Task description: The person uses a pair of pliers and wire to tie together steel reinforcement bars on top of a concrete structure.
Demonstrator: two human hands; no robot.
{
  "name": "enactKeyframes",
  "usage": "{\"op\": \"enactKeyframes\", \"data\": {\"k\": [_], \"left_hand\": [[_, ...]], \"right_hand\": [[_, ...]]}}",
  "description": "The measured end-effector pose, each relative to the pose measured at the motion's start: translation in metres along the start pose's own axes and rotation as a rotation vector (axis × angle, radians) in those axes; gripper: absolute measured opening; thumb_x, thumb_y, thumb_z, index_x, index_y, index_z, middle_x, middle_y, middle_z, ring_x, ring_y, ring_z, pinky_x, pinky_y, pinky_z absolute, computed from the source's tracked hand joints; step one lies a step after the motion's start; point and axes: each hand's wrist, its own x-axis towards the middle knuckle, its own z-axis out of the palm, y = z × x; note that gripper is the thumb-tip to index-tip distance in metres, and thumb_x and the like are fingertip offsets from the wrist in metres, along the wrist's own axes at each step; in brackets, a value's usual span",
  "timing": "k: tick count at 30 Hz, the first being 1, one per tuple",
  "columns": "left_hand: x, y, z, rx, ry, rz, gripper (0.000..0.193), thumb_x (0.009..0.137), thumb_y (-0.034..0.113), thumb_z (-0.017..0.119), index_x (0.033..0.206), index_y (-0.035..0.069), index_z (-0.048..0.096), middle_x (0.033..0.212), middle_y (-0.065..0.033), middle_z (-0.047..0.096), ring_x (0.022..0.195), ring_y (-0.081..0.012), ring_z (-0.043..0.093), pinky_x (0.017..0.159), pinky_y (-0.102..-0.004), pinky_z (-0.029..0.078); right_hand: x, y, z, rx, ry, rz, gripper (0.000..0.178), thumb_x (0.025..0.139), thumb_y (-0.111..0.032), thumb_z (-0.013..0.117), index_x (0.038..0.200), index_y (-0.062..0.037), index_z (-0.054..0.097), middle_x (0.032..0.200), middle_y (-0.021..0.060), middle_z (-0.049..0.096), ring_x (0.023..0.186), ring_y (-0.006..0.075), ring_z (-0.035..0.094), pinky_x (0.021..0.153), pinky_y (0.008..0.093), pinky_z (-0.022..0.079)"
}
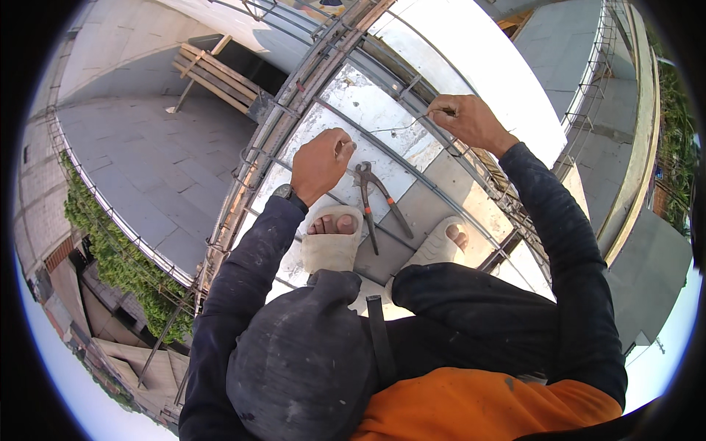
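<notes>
My right hand (pixel 472 123) is closed, with thumb and fingers pinching one end of a thin bent tie wire (pixel 401 128). The wire reaches left toward my left hand (pixel 318 167), which is closed with curled fingers and thumb together; whatever lies in it is too small to make out. Between and below the hands, a pair of pincers (pixel 365 178) with orange bands on its handles lies by my left foot, jaws pointing away. Steel rebar (pixel 415 172) runs diagonally beneath both hands, over white and grey panels.
A bundled rebar cage (pixel 283 110) runs along the left of where I squat, and another beam of bars passes on the right. My sandalled feet (pixel 331 246) stand among the rods. Stacked timber planks (pixel 213 77) lie on the lower grey deck (pixel 154 162) at left.
</notes>
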Motion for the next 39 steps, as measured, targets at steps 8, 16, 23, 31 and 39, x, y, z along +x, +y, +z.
{"op": "enactKeyframes", "data": {"k": [8,16,23,31,39], "left_hand": [[0.052,-0.01,-0.009,0.314,-0.053,0.411,0.016,0.093,0.024,0.077,0.107,0.017,0.075,0.107,-0.0017,0.063,0.112,-0.0249,0.058,0.095,-0.0453,0.041],[0.069,0.002,-0.008,0.444,-0.2,0.38,0.013,0.091,0.023,0.079,0.096,0.016,0.069,0.106,-0.0015,0.061,0.109,-0.0267,0.056,0.093,-0.0461,0.038],[0.058,-0.01,-0.01,0.288,-0.116,0.381,0.017,0.09,0.021,0.079,0.105,0.016,0.073,0.111,-0.0028,0.062,0.115,-0.027,0.057,0.1,-0.0463,0.037],[0.059,-0.005,-0.013,0.329,-0.141,0.392,0.027,0.085,0.028,0.083,0.107,0.016,0.073,0.114,-0.0034,0.062,0.117,-0.0273,0.057,0.1,-0.0459,0.038],[0.069,-0.005,-0.015,0.408,-0.216,0.449,0.027,0.083,0.023,0.083,0.106,0.016,0.071,0.11,-0.0031,0.061,0.112,-0.0249,0.058,0.097,-0.0441,0.039]], "right_hand": [[0.011,0.004,0.01,-0.125,-0.019,-0.161,0.028,0.1,-0.024,0.057,0.117,-0.0159,0.078,0.108,0.0125,0.079,0.1,0.0369,0.074,0.094,0.0472,0.056],[0.022,-0.006,0.025,-0.127,-0.088,-0.189,0.028,0.098,-0.015,0.056,0.116,-0.0127,0.078,0.105,0.0131,0.079,0.098,0.0364,0.074,0.091,0.048,0.057],[0.034,-0.016,0.031,-0.29,-0.036,-0.287,0.023,0.094,-0.015,0.06,0.103,-0.0105,0.081,0.098,0.0135,0.079,0.091,0.0359,0.075,0.085,0.0489,0.058],[0.061,-0.039,0.039,-0.477,0.019,-0.177,0.012,0.085,-0.013,0.066,0.088,-0.0064,0.075,0.082,0.0183,0.075,0.079,0.0393,0.074,0.074,0.0506,0.059],[0.072,-0.059,0.034,-0.512,-0.005,-0.35,0.012,0.093,-0.012,0.065,0.09,-0.0053,0.075,0.084,0.0148,0.075,0.08,0.0368,0.074,0.074,0.049,0.059]]}}
